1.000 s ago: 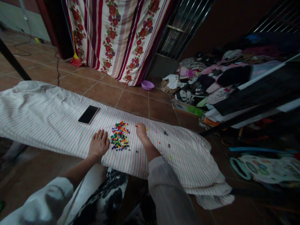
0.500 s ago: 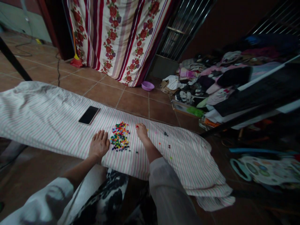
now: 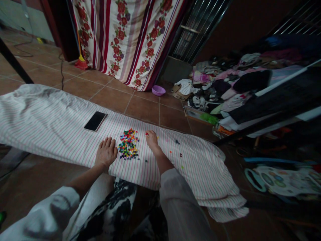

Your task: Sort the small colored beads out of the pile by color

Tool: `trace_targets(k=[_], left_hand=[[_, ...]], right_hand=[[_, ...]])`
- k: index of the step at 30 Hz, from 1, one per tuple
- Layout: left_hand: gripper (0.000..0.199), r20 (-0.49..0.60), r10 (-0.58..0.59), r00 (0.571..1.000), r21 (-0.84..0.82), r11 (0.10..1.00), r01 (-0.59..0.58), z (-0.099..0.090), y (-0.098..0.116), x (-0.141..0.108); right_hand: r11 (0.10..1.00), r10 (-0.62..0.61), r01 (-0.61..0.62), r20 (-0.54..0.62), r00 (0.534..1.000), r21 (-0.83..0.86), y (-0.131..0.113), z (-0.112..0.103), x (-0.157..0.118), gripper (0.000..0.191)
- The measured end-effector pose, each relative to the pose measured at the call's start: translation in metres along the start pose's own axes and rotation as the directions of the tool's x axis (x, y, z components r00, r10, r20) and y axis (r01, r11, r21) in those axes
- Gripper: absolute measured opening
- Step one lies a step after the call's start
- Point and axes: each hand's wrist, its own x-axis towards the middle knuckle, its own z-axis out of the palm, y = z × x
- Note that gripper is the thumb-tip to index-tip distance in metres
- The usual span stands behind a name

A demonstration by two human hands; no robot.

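A pile of small coloured pieces [image 3: 128,144], too small to name more exactly, lies on a striped cloth [image 3: 62,127]. My left hand [image 3: 106,152] rests flat on the cloth at the pile's left edge, fingers stretched out and holding nothing. To the right of the pile, my right hand [image 3: 151,139] is low over the cloth with its fingers pinched together. A small red piece [image 3: 146,134] shows at those fingertips. Farther right lie a few separate bits, among them dark ones [image 3: 177,142], an orange one [image 3: 170,152] and a green-yellow one [image 3: 182,167].
A phone [image 3: 95,121] with a dark screen lies on the cloth, up and left of the pile. Beyond the cloth are the tiled floor, a purple basin [image 3: 158,90], a red broom head [image 3: 81,63] and a flowered curtain [image 3: 130,40]. Heaped clothes [image 3: 225,80] fill the right side.
Both hands stay almost in place, and the red piece is still at my right fingertips. The view has shifted very slightly.
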Motion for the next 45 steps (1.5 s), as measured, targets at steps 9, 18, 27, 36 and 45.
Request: trace_targets(k=[9, 18, 27, 36, 45], left_hand=[[0.049, 0.016, -0.003, 1.000, -0.030, 1.000, 0.004, -0.003, 0.000, 0.000], [0.048, -0.009, 0.007, 1.000, 0.002, 1.000, -0.007, -0.002, 0.000, -0.001], [0.048, -0.019, -0.004, 1.000, -0.060, 0.998, 0.003, -0.005, 0.000, -0.001], [0.048, -0.042, 0.041, 0.998, -0.040, 0.998, -0.043, -0.003, -0.002, -0.003], [0.048, -0.040, 0.027, 0.999, -0.069, 0.997, -0.029, -0.003, -0.002, -0.003]], right_hand=[[0.998, -0.043, 0.045, -0.027, 0.999, 0.042, -0.013, -0.004, -0.019, 0.030], [0.992, -0.096, 0.088, 0.085, 0.992, 0.089, -0.039, 0.006, -0.031, 0.026], [0.994, -0.070, 0.059, 0.119, 0.990, 0.089, -0.061, 0.014, -0.044, 0.032], [0.990, -0.019, 0.008, 0.075, 0.997, 0.142, -0.073, 0.018, -0.055, 0.031], [0.971, 0.039, -0.027, -0.047, 0.998, 0.236, -0.076, 0.016, -0.062, 0.026]])
